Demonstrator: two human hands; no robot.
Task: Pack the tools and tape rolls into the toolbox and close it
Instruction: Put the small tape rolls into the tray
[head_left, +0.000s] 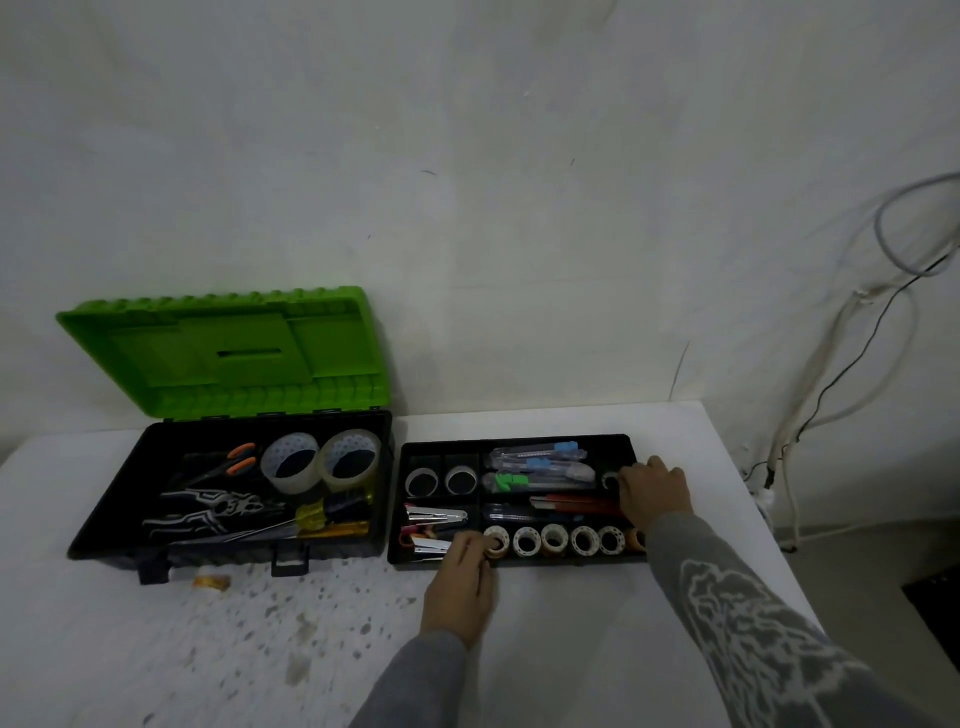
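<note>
While the toolbox (218, 560) stood open at the left of the white table (571, 649), its green lid (223, 353) tipped back toward the wall, a black tray (519, 440) sat just beside it on the right, touching or nearly touching its side. Inside the toolbox lay two large clear tape rolls (290, 462) side by side at the back, orange-handled scissors (236, 460) to their left, and yellow-handled screwdrivers (322, 514) toward the front. The tray held utility knives (540, 457) in its rear compartments, a metal stapler (436, 517) at front left, and a row of small tape rolls (555, 539) along its front wall. The left hand (460, 587) reached to the tray's front rim with fingers curled at the first roll (497, 543) of that row; whether they pinched the roll, gripped the rim or only touched could not be told. The right hand (655, 493) lay over the tray's right end, fingers bent downward, and whether they clasped the wall was hidden. One small roll (210, 583) lay loose on the table just in front of the toolbox. Both arms wore grey sleeves, and cables (831, 364) hung down the wall at the far right
</note>
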